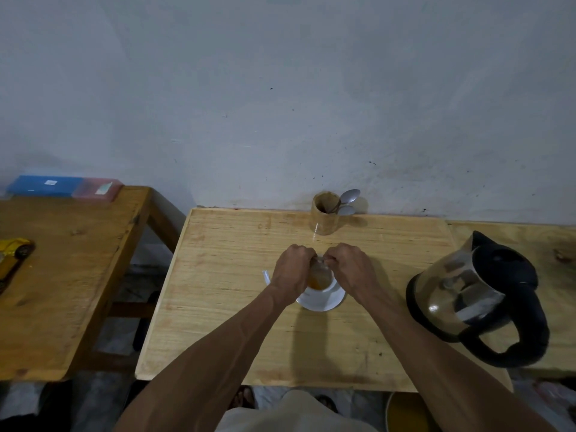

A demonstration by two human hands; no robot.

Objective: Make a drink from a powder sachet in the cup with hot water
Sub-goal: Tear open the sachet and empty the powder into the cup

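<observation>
A white cup (314, 293) stands on a white saucer (327, 302) in the middle of the pale wooden table (218, 275). Orange-brown powder or liquid (318, 280) shows inside the cup. My left hand (293, 269) and my right hand (349, 266) are both just above the cup, pinching a small sachet (321, 263) between them; the sachet is mostly hidden by the fingers. A small white scrap (266, 275) lies left of my left hand.
A steel and black kettle (477, 297) stands to the right of the cup. At the back by the wall, a wooden holder (324, 216) carries two spoons (349, 201). A darker table (62, 275) on the left bears a yellow toy car (12, 254) and flat plastic boxes (62, 185).
</observation>
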